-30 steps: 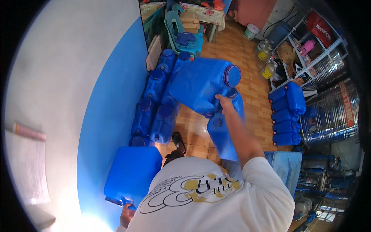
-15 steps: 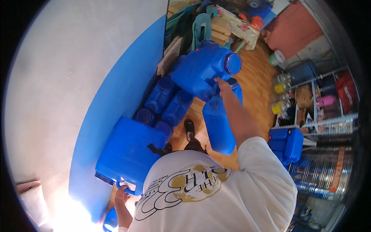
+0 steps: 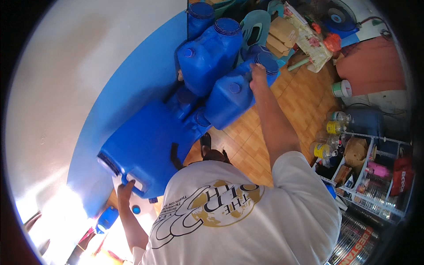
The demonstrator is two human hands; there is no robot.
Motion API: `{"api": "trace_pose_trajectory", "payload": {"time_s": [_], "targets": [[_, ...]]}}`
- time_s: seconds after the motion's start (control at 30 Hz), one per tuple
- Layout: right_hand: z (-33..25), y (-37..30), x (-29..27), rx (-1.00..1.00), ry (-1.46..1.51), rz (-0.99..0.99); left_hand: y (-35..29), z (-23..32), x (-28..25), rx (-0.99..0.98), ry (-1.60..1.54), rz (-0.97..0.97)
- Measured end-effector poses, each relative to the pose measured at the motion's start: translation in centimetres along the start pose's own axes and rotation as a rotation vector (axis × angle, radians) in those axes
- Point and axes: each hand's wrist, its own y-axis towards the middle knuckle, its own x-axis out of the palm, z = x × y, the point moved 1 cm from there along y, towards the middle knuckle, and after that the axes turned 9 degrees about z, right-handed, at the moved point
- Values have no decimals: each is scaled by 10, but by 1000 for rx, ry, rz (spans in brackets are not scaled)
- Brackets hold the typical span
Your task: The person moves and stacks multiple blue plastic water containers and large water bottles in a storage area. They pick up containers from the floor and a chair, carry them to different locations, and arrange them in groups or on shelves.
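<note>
Left hand [image 3: 125, 191] gripping near blue jug [image 3: 145, 141], right hand [image 3: 259, 77] clasping farther blue jug [image 3: 227, 104] (by its handle, apparently)

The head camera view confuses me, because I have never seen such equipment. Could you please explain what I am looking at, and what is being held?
There is no machine here, only a person in a white shirt using two bare hands. A wide fisheye camera worn on the head looks down, so straight edges bend near the dark rim. The picture's left is the person's left.

The left hand grips the handle of a large blue jug. The right hand grips another capped jug. More blue jugs crowd beside the wall. On the brown floor stand clear bottles near a shelf.
</note>
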Motion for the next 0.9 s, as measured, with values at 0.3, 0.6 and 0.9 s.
{"api": "trace_pose_trajectory", "payload": {"time_s": [0.3, 0.6, 0.9], "targets": [[-11, -38, 9, 69, 172, -29, -3, 112, 18, 102, 103, -47], [3, 18, 2, -11, 268, -113, -30, 147, 13, 120, 159, -40], [0, 35, -24, -480, -634, 7, -24, 127, 20, 33, 272, -64]]}}
